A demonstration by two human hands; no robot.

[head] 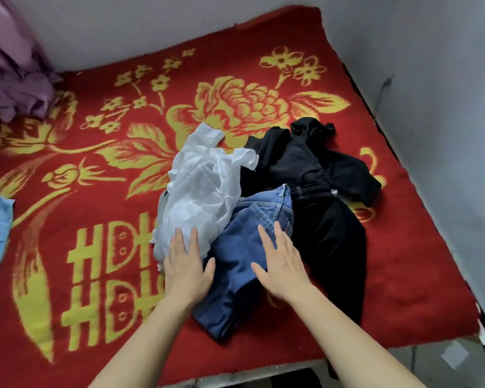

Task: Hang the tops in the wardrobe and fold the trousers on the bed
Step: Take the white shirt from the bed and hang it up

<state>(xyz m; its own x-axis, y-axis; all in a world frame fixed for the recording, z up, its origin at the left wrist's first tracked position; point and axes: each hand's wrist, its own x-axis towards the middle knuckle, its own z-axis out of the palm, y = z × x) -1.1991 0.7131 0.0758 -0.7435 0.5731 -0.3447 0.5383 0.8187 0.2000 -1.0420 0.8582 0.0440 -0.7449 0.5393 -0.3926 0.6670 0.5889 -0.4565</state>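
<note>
Two hands (pixel 186 273) (pixel 284 271), one white top (pixel 202 189), one blue jeans (pixel 241 264), one black clothes heap (pixel 325 233), one red blanket (pixel 403 247)

Soft even light, edges warped.

Top (pixel 202 189) left of jeans (pixel 241 270), other clothes (pixel 319 205) right, all on bed (pixel 95 169)
</note>
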